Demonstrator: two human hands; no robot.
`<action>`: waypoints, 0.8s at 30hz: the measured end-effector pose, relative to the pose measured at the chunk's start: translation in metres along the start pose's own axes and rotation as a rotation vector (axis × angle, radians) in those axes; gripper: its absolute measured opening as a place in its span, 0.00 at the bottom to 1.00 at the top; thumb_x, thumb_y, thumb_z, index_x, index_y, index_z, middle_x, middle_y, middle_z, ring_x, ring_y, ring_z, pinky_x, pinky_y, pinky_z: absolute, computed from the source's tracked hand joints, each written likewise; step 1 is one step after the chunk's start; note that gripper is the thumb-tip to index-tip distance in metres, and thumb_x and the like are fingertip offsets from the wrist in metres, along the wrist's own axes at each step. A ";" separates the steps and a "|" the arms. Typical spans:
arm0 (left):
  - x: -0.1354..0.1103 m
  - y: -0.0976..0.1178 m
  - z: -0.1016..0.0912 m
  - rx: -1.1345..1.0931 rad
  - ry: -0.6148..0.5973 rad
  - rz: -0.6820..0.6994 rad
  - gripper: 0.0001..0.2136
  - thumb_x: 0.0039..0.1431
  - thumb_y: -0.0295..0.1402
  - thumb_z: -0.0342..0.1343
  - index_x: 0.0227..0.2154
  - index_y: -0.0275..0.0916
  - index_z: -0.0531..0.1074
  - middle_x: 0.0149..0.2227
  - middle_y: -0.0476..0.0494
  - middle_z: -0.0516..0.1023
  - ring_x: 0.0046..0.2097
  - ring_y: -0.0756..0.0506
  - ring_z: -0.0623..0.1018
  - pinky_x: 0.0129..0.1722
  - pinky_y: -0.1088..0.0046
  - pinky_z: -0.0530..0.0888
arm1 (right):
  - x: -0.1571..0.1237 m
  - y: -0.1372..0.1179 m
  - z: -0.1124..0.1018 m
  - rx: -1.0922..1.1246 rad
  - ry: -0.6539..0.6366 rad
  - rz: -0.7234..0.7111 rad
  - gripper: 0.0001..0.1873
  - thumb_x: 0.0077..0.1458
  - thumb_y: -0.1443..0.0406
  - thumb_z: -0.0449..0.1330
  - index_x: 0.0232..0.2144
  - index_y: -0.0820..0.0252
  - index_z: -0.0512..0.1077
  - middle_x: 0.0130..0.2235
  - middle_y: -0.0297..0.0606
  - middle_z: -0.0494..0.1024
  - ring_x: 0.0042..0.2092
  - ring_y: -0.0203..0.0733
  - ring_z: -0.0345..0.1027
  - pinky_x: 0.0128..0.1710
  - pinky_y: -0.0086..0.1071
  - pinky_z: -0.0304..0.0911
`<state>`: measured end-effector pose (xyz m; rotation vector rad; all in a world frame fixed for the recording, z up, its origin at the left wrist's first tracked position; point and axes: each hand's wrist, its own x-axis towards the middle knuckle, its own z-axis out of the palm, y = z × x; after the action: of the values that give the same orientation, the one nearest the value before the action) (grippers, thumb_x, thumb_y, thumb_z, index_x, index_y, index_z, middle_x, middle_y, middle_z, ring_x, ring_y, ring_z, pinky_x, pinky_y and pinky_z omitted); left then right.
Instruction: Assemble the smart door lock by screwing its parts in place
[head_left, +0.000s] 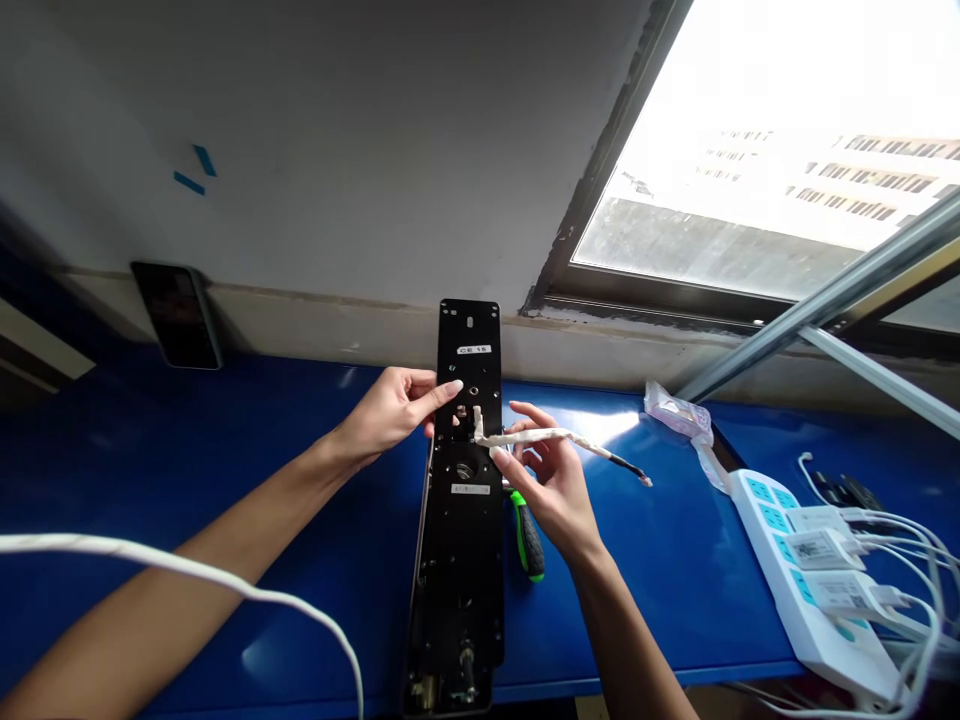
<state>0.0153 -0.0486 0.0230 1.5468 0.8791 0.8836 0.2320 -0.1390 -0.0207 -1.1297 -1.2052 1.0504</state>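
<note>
A loose white cord [247, 590] crosses the near left corner of the blue tabletop [225, 450], both ends cut off. The black lock plate [461, 540] runs from the near edge toward the wall, its near end cropped. Just beside its right edge lies a green-handled screwdriver [531, 545], its shaft hidden under the right hand [551, 485]. That hand's thumb and forefinger pinch a white-wrapped cable [570, 437] leaving the plate's middle; its other fingers spread loosely. Farther off, the left hand [394, 408] grips the plate's left edge, forefinger laid on its face. A power strip [780, 545] sits at the right edge.
</note>
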 end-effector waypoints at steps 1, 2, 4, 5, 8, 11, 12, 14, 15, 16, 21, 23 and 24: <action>0.002 -0.001 0.000 0.029 -0.014 -0.015 0.22 0.63 0.50 0.65 0.28 0.33 0.80 0.28 0.44 0.81 0.26 0.51 0.73 0.25 0.77 0.70 | 0.002 0.001 0.000 0.033 -0.001 -0.052 0.30 0.57 0.56 0.73 0.59 0.43 0.72 0.45 0.34 0.75 0.35 0.34 0.67 0.34 0.32 0.72; 0.004 -0.002 0.000 0.056 -0.024 -0.032 0.22 0.63 0.51 0.65 0.27 0.34 0.80 0.27 0.44 0.81 0.25 0.51 0.74 0.25 0.76 0.70 | 0.003 0.003 0.000 0.071 -0.004 -0.109 0.28 0.58 0.57 0.72 0.59 0.42 0.73 0.49 0.35 0.75 0.35 0.34 0.68 0.35 0.32 0.73; 0.005 -0.003 0.001 0.097 -0.036 -0.059 0.23 0.62 0.52 0.65 0.26 0.34 0.79 0.27 0.44 0.81 0.24 0.50 0.75 0.25 0.74 0.71 | 0.007 0.005 0.001 0.132 -0.024 -0.205 0.19 0.62 0.58 0.69 0.55 0.42 0.77 0.53 0.37 0.76 0.37 0.34 0.70 0.37 0.33 0.73; 0.005 -0.004 0.001 0.111 -0.041 -0.068 0.23 0.61 0.53 0.65 0.26 0.35 0.78 0.26 0.44 0.80 0.24 0.49 0.76 0.25 0.74 0.72 | 0.009 0.005 0.001 0.145 -0.041 -0.231 0.13 0.64 0.58 0.67 0.51 0.43 0.79 0.54 0.38 0.77 0.37 0.35 0.71 0.37 0.34 0.73; 0.003 -0.005 0.000 0.143 -0.048 -0.085 0.23 0.60 0.53 0.65 0.24 0.36 0.76 0.25 0.46 0.79 0.24 0.48 0.78 0.24 0.73 0.73 | 0.013 0.004 0.003 0.152 -0.106 -0.243 0.07 0.65 0.58 0.66 0.44 0.47 0.82 0.52 0.39 0.81 0.41 0.39 0.76 0.40 0.36 0.75; 0.000 -0.009 -0.003 0.164 -0.069 -0.123 0.23 0.61 0.53 0.64 0.26 0.36 0.76 0.28 0.45 0.81 0.26 0.48 0.79 0.25 0.74 0.75 | 0.014 0.000 0.006 0.155 -0.158 -0.225 0.07 0.65 0.60 0.67 0.45 0.48 0.81 0.51 0.38 0.84 0.49 0.44 0.79 0.46 0.38 0.75; -0.001 -0.010 -0.005 0.169 -0.072 -0.140 0.23 0.61 0.53 0.64 0.26 0.36 0.75 0.29 0.45 0.81 0.26 0.48 0.79 0.26 0.74 0.75 | 0.014 -0.001 0.007 0.155 -0.174 -0.216 0.06 0.65 0.60 0.67 0.44 0.49 0.80 0.50 0.38 0.85 0.51 0.44 0.79 0.47 0.38 0.75; -0.003 -0.012 -0.006 0.177 -0.054 -0.159 0.23 0.61 0.52 0.65 0.23 0.37 0.72 0.26 0.47 0.79 0.26 0.49 0.79 0.27 0.74 0.77 | 0.012 -0.002 0.009 0.153 -0.203 -0.198 0.06 0.65 0.61 0.66 0.45 0.49 0.79 0.48 0.37 0.86 0.51 0.44 0.80 0.49 0.38 0.75; -0.004 -0.012 -0.006 0.180 -0.037 -0.162 0.24 0.60 0.52 0.65 0.22 0.37 0.69 0.23 0.50 0.76 0.25 0.49 0.78 0.27 0.74 0.78 | 0.012 -0.002 0.010 0.151 -0.215 -0.190 0.06 0.66 0.61 0.66 0.45 0.49 0.77 0.47 0.36 0.86 0.49 0.43 0.81 0.49 0.39 0.75; -0.005 -0.013 -0.006 0.184 -0.019 -0.161 0.25 0.59 0.53 0.66 0.20 0.38 0.66 0.21 0.52 0.73 0.25 0.49 0.78 0.27 0.74 0.78 | 0.011 -0.002 0.010 0.148 -0.226 -0.185 0.05 0.67 0.61 0.65 0.45 0.49 0.76 0.45 0.36 0.87 0.48 0.43 0.82 0.49 0.39 0.75; -0.009 -0.012 0.000 0.310 0.031 -0.141 0.26 0.59 0.53 0.66 0.20 0.39 0.63 0.19 0.53 0.69 0.25 0.45 0.83 0.23 0.78 0.72 | 0.013 -0.001 0.007 0.079 -0.237 -0.209 0.04 0.69 0.61 0.63 0.45 0.51 0.75 0.43 0.35 0.85 0.47 0.43 0.80 0.51 0.42 0.72; -0.010 -0.012 0.002 0.360 0.054 -0.109 0.26 0.61 0.52 0.64 0.20 0.39 0.64 0.18 0.53 0.70 0.25 0.44 0.84 0.21 0.79 0.67 | 0.015 -0.001 0.006 0.034 -0.235 -0.223 0.03 0.68 0.61 0.63 0.44 0.51 0.75 0.42 0.35 0.84 0.46 0.43 0.79 0.51 0.42 0.70; -0.010 -0.013 0.002 0.382 0.067 -0.087 0.25 0.62 0.52 0.64 0.20 0.39 0.64 0.18 0.52 0.70 0.24 0.44 0.84 0.21 0.78 0.66 | 0.016 -0.001 0.005 0.014 -0.237 -0.226 0.03 0.68 0.61 0.63 0.43 0.51 0.75 0.42 0.35 0.84 0.45 0.43 0.79 0.51 0.43 0.70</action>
<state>0.0117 -0.0568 0.0093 1.7956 1.2072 0.7353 0.2281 -0.1233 -0.0174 -0.8513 -1.4727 1.0365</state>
